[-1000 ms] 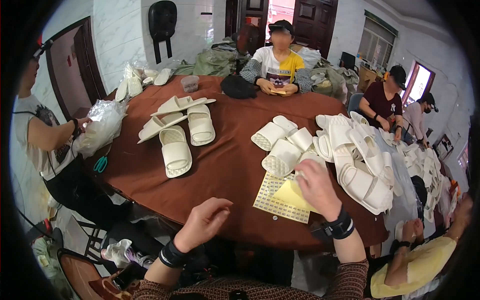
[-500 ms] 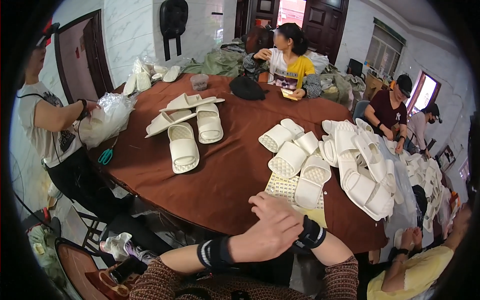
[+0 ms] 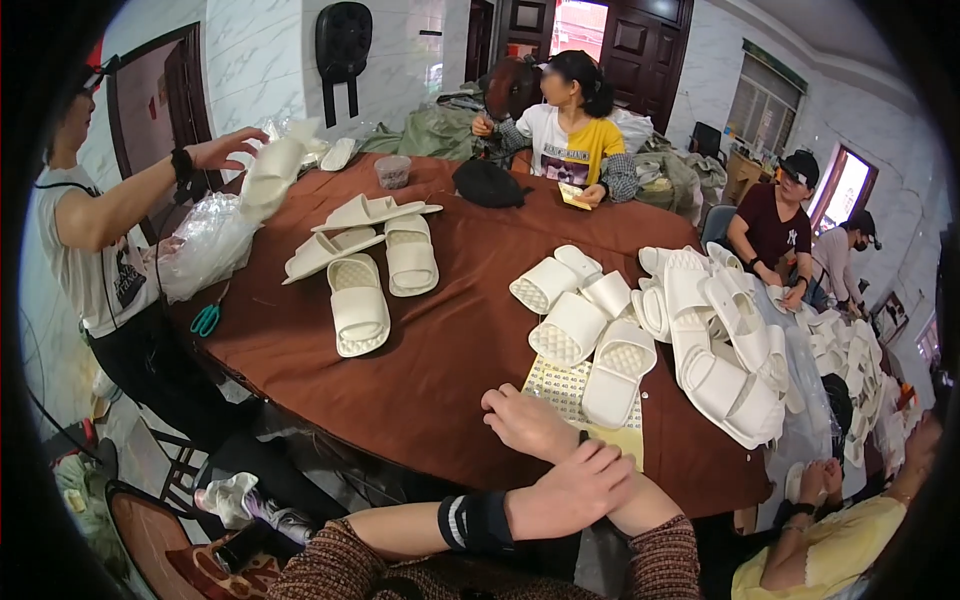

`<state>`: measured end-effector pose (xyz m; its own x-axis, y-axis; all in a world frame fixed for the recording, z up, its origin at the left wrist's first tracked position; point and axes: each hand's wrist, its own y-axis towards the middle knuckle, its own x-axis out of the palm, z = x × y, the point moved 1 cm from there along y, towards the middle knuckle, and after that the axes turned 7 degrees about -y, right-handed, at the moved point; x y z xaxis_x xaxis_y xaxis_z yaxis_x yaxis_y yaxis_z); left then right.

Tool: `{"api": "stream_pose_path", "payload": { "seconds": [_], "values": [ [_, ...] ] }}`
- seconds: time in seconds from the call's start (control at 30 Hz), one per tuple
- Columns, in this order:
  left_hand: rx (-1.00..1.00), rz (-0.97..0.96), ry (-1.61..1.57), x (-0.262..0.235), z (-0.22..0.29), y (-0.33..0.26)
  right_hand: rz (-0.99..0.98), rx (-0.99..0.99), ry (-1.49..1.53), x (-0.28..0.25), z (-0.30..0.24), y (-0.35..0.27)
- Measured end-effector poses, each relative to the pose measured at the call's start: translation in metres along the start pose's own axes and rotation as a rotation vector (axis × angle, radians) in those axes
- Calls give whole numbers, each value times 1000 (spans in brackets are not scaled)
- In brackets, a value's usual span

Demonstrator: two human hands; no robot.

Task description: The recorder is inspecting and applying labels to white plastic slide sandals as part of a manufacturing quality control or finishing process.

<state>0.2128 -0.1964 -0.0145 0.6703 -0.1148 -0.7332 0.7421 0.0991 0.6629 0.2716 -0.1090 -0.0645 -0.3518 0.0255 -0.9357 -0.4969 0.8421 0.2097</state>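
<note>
So, quick change from a second ago: back then the right hand (image 3: 527,421) was flat on the dotted sticker sheet (image 3: 572,388) and the left hand (image 3: 572,489) was hanging loose off the table edge. Now the left one has swung across and sits on top of the right wrist (image 3: 608,478), fingers wrapped over it, right about where the black band showed earlier. The right hand has slid back off the sheet and rests on the brown table (image 3: 450,330), fingers loosely curled down, nothing in it that I can see. So the hands are together, crossed, and neither is on the goods. My read is the work's on pause for a second while the wrist gets fiddled with.

The sheet lies at about 1 o'clock from the right hand, just beside it but not touching as far as I can tell. It's a pale yellow backing with rows of small white dots, and a plain yellow strip shows on its near edge. A white slipper (image 3: 618,372) lies sole-down across its far right corner, bumpy footbed up. More white slippers are heaped at 2 to 3 o'clock (image 3: 725,330), with a few others well apart at 10 o'clock (image 3: 358,303).
</note>
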Motion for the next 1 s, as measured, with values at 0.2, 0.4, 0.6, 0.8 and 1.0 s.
{"api": "stream_pose_path", "payload": {
  "seconds": [0.2,0.4,0.6,0.8,1.0],
  "values": [
    [7,-40,-43,23,5,1,58,-13,34,2,2,2],
    [11,-36,-55,34,5,6,54,10,23,2,2,2],
    [14,-37,-99,38,5,9,59,25,7,1,-1,-1],
    [21,-39,-124,39,5,11,75,39,47,2,-1,-1],
    [1,-23,-112,39,2,13,73,38,43,3,2,-1]
  ]
}}
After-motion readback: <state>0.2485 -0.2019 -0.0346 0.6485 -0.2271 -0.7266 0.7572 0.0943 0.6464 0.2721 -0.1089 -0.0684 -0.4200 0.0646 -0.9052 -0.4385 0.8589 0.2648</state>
